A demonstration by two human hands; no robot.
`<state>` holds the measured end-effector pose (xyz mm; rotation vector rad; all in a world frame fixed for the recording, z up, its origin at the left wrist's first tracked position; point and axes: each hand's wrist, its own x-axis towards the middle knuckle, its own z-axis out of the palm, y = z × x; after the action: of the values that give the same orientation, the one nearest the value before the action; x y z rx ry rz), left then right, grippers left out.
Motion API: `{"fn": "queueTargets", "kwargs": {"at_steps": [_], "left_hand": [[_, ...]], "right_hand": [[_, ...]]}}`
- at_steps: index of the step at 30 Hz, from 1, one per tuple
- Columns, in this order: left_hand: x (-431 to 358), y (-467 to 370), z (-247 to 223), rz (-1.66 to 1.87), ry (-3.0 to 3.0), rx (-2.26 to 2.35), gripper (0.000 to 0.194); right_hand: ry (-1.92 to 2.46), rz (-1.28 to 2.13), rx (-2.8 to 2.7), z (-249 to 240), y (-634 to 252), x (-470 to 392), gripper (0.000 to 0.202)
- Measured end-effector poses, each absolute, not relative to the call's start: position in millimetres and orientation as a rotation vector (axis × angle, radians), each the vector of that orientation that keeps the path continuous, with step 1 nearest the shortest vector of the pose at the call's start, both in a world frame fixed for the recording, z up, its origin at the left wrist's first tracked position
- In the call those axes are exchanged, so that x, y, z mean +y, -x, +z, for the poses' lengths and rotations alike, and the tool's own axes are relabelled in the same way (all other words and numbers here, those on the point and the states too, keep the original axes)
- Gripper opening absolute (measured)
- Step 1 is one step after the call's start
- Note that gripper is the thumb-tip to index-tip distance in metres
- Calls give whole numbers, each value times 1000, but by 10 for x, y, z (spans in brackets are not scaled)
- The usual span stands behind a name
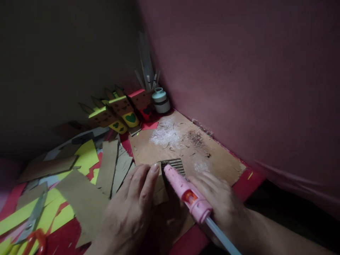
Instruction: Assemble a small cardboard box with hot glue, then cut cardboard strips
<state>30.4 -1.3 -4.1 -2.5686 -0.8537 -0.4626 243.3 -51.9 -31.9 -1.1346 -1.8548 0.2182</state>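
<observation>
A pink hot glue gun point(195, 202) is gripped in my right hand point(221, 200), with a pale glue stick point(220, 235) sticking out of its back end. Its nozzle reaches the edge of a small corrugated cardboard piece point(175, 163), whose ridges face up. My left hand point(135, 198) has its fingers together and its thumb on a brown cardboard piece point(160, 187) beside the nozzle. Part of that cardboard lies hidden under the hand. Both pieces are over a tan board point(148, 148).
Paper and cardboard scraps point(79, 193) cover the left side, with orange-handled scissors point(34, 223). Behind stand several cardboard animal figures point(120, 109) and a pale blue-lidded jar point(160, 101). White residue point(167, 134) marks the board. A pink wall point(239, 88) borders the right.
</observation>
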Motion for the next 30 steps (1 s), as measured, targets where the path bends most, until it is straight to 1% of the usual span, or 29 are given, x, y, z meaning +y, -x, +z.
{"fn": "queueTargets", "kwargs": {"at_steps": [5, 10, 17, 21, 28, 30], "left_hand": [[30, -295, -56, -470, 2518, -801, 70], [49, -305, -33, -471, 2502, -787, 71], [-4, -308, -9, -404, 2486, -809, 69], [11, -311, -21, -414, 2466, -788, 67], [19, -341, -3, -401, 2468, -823, 69], [12, -340, 2, -378, 2471, -832, 69]], "right_hand": [[1112, 128, -1826, -341, -2459, -535, 21], [1110, 141, -1810, -400, -2486, -546, 17], [1159, 104, -1774, -492, -2506, -591, 30], [1159, 164, -1797, -545, -2535, -619, 37], [1172, 278, -1771, -533, -2571, -642, 34], [1171, 280, -1771, -563, -2582, -643, 36]]}}
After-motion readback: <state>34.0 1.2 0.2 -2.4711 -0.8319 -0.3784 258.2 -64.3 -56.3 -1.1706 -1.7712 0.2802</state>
